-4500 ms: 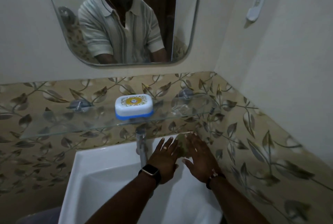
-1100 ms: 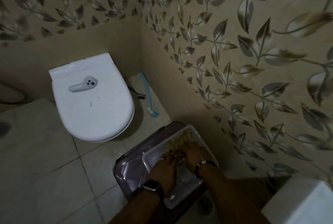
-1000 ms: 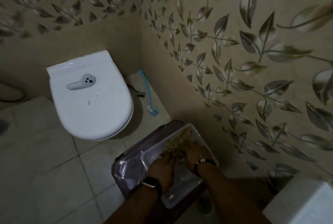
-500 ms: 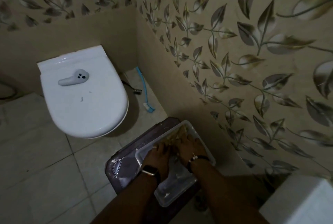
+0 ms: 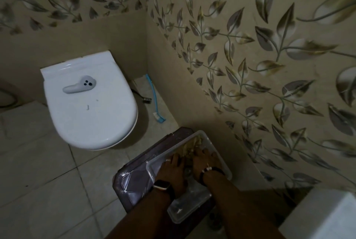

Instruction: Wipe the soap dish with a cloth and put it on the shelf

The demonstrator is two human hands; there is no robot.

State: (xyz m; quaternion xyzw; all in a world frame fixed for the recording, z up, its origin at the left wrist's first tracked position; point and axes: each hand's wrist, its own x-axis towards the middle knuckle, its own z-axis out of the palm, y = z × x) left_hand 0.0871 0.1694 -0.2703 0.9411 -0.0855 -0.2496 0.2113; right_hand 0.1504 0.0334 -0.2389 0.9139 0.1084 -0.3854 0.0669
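Observation:
A yellowish cloth (image 5: 193, 144) lies bunched at the far end of a clear plastic container (image 5: 185, 212), which sits on a dark purple stool (image 5: 133, 181) by the wall. Both my hands are inside the container. My left hand (image 5: 172, 168), with a watch at the wrist, lies flat, its fingers stretched toward the cloth's edge. My right hand (image 5: 204, 161), with a bead bracelet, rests with its fingertips on the cloth; whether they grip it is unclear. The soap dish and the shelf are out of view.
A closed white toilet (image 5: 90, 111) stands to the left with a grey controller (image 5: 80, 85) on its lid. A blue brush (image 5: 154, 102) lies on the floor beside the leaf-patterned wall. The white sink's corner (image 5: 327, 217) shows at the bottom right.
4.5 s ago I faced the mirror and shelf with both hands above the sink; since then I look down at the container. Over the last second the hands barely moved.

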